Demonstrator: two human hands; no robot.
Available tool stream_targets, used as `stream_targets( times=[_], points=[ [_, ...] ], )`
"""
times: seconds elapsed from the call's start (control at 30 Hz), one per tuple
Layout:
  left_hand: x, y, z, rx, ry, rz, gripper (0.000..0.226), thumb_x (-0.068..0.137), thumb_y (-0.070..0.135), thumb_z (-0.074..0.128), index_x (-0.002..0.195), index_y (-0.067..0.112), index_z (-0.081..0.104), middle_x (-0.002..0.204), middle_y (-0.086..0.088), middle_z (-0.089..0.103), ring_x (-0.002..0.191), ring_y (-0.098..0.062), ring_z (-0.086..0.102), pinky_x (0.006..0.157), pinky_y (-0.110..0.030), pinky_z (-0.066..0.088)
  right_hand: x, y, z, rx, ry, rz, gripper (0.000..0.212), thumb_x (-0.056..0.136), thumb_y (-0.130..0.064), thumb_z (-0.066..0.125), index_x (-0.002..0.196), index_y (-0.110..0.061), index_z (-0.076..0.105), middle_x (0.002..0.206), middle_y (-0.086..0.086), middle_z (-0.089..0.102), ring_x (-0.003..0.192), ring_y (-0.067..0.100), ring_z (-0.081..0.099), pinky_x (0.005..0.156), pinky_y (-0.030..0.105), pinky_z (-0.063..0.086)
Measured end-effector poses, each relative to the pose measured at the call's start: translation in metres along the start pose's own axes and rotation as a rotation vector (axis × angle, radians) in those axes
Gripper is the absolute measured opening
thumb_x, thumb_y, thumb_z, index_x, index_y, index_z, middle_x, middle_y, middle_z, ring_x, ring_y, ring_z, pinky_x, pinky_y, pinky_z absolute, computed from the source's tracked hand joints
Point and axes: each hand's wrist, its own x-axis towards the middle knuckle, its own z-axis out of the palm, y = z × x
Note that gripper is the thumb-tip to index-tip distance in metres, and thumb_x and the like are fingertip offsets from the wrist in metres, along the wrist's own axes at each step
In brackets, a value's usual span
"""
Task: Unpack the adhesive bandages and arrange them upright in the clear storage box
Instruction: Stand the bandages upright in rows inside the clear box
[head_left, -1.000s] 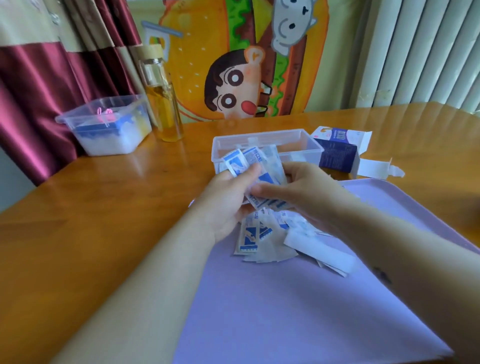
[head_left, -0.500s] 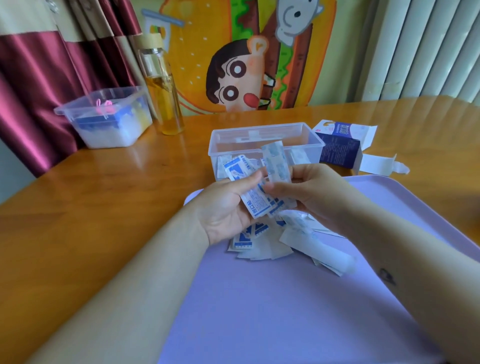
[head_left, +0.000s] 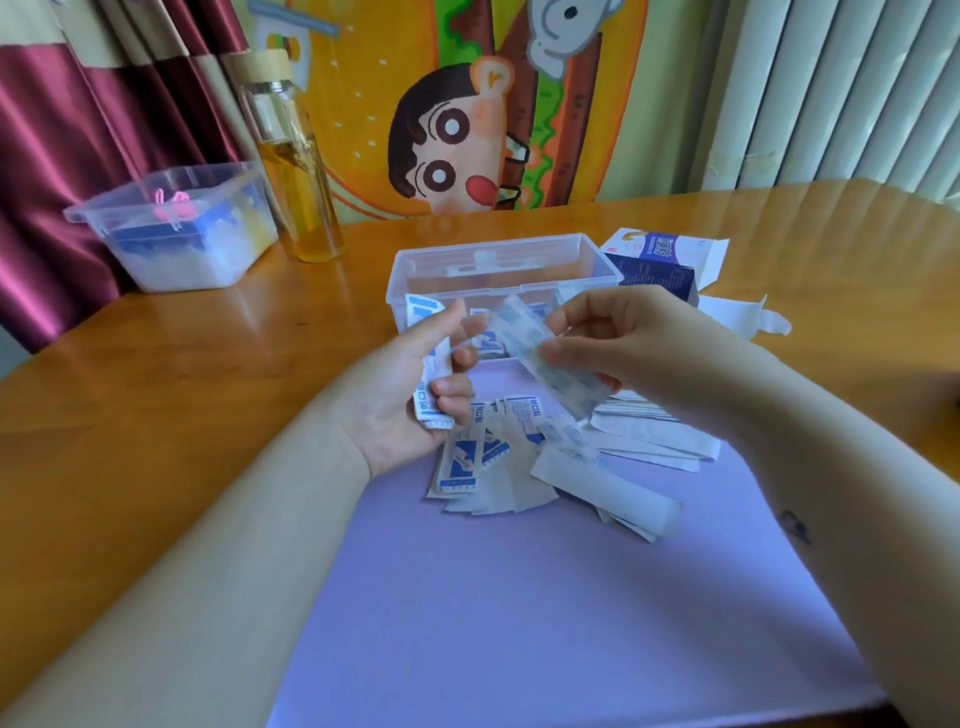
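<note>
My left hand (head_left: 410, 395) holds a small stack of blue-and-white wrapped bandages (head_left: 430, 374) just in front of the clear storage box (head_left: 498, 260). My right hand (head_left: 634, 348) pinches a single wrapped bandage (head_left: 545, 364), tilted and blurred, between the two hands. A loose pile of bandages (head_left: 498, 457) and white wrappers lies on the purple mat (head_left: 545, 623) below my hands. A few bandages show through the box's front wall.
The opened blue bandage carton (head_left: 660, 265) lies right of the clear box with torn flaps beside it. At the back left stand a glass bottle of yellow liquid (head_left: 296, 171) and another plastic tub (head_left: 176, 234) with supplies. The wooden table (head_left: 156, 389) surrounds the mat.
My right hand has drawn one bandage out of the stack and pulled away to the right. My left hand keeps the rest of the stack. The view has shifted slightly.
</note>
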Motion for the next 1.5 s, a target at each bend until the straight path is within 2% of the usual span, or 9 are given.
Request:
stream_targets(
  times=[0.13, 0.3, 0.4, 0.6, 0.8, 0.97, 1.17, 1.37, 1.5],
  points=[
    [-0.003, -0.007, 0.006, 0.143, -0.032, 0.069, 0.020, 0.067, 0.023, 0.069, 0.082, 0.018, 0.058, 0.063, 0.007, 0.051, 0.043, -0.002, 0.028, 0.040, -0.012, 0.024, -0.004, -0.005, 0.014, 0.032, 0.007, -0.048, 0.016, 0.083, -0.025, 0.069, 0.078, -0.012, 0.062, 0.047, -0.008, 0.056, 0.042, 0.004, 0.044, 0.046, 0.018, 0.036],
    [0.000, -0.002, 0.001, 0.094, 0.101, 0.122, 0.012, 0.079, 0.009, 0.064, 0.079, 0.017, 0.055, 0.066, 0.003, 0.045, 0.039, -0.001, 0.031, 0.037, -0.011, 0.024, -0.014, -0.008, -0.005, -0.643, -0.235, 0.049, 0.035, 0.066, -0.055, 0.074, 0.086, -0.027, 0.066, 0.073, -0.014, 0.066, 0.062, -0.001, 0.060, 0.058, 0.014, 0.045],
    [0.001, -0.001, -0.001, 0.076, 0.129, 0.126, 0.011, 0.086, 0.008, 0.060, 0.079, 0.015, 0.056, 0.076, -0.002, 0.050, 0.038, -0.001, 0.032, 0.037, -0.010, 0.025, -0.016, -0.001, -0.003, -0.856, -0.389, 0.150, 0.050, 0.056, -0.058, 0.079, 0.096, -0.036, 0.058, 0.088, -0.016, 0.061, 0.077, 0.008, 0.062, 0.069, 0.027, 0.052],
    [0.000, -0.004, 0.003, 0.101, 0.105, 0.104, 0.015, 0.087, 0.008, 0.059, 0.075, 0.016, 0.055, 0.054, 0.006, 0.051, 0.041, -0.001, 0.032, 0.038, -0.010, 0.024, -0.010, 0.002, -0.006, -0.805, -0.378, 0.143, 0.046, 0.063, -0.048, 0.080, 0.099, -0.035, 0.054, 0.073, -0.016, 0.055, 0.066, 0.000, 0.049, 0.055, 0.021, 0.033],
    [0.000, -0.003, 0.000, 0.081, 0.112, 0.104, 0.009, 0.086, 0.009, 0.060, 0.081, 0.016, 0.057, 0.067, 0.002, 0.053, 0.042, -0.001, 0.033, 0.038, -0.010, 0.026, -0.010, 0.005, -0.005, -0.817, -0.390, 0.135, 0.033, 0.067, -0.047, 0.077, 0.083, -0.022, 0.063, 0.071, -0.011, 0.062, 0.064, 0.008, 0.053, 0.059, 0.022, 0.038],
    [0.000, 0.000, -0.002, 0.074, 0.193, 0.172, 0.007, 0.089, 0.009, 0.059, 0.084, 0.014, 0.057, 0.067, 0.000, 0.060, 0.044, -0.003, 0.039, 0.035, -0.011, 0.024, -0.006, 0.004, -0.020, -0.617, -0.162, 0.118, 0.025, 0.074, -0.045, 0.072, 0.076, -0.020, 0.070, 0.066, -0.007, 0.063, 0.059, 0.009, 0.049, 0.059, 0.025, 0.036],
    [0.002, -0.007, 0.001, 0.392, 0.240, 0.210, 0.003, 0.087, 0.017, 0.064, 0.087, 0.015, 0.061, 0.078, 0.000, 0.057, 0.057, -0.007, 0.048, 0.035, -0.012, 0.025, 0.001, 0.010, -0.011, -0.105, -0.171, 0.110, 0.035, 0.065, -0.044, 0.077, 0.089, -0.019, 0.075, 0.094, 0.005, 0.074, 0.095, 0.029, 0.067, 0.092, 0.046, 0.052],
    [0.001, -0.008, 0.002, 0.181, 0.009, 0.091, 0.067, 0.063, 0.045, 0.067, 0.117, 0.007, 0.059, 0.085, -0.005, 0.056, 0.054, -0.007, 0.058, 0.037, -0.013, 0.026, 0.001, 0.006, 0.007, -0.014, -0.126, 0.071, 0.032, 0.062, -0.034, 0.081, 0.081, -0.011, 0.068, 0.074, 0.000, 0.071, 0.075, 0.018, 0.066, 0.075, 0.037, 0.053],
    [0.000, -0.010, 0.001, 0.180, -0.109, 0.087, 0.083, 0.057, 0.045, 0.079, 0.127, 0.007, 0.056, 0.126, -0.018, 0.060, 0.090, -0.022, 0.055, 0.039, -0.013, 0.032, 0.000, 0.004, 0.007, 0.103, -0.094, 0.106, 0.042, 0.053, -0.036, 0.084, 0.077, -0.007, 0.066, 0.090, 0.021, 0.070, 0.084, 0.026, 0.065, 0.092, 0.051, 0.048]
  ],
)
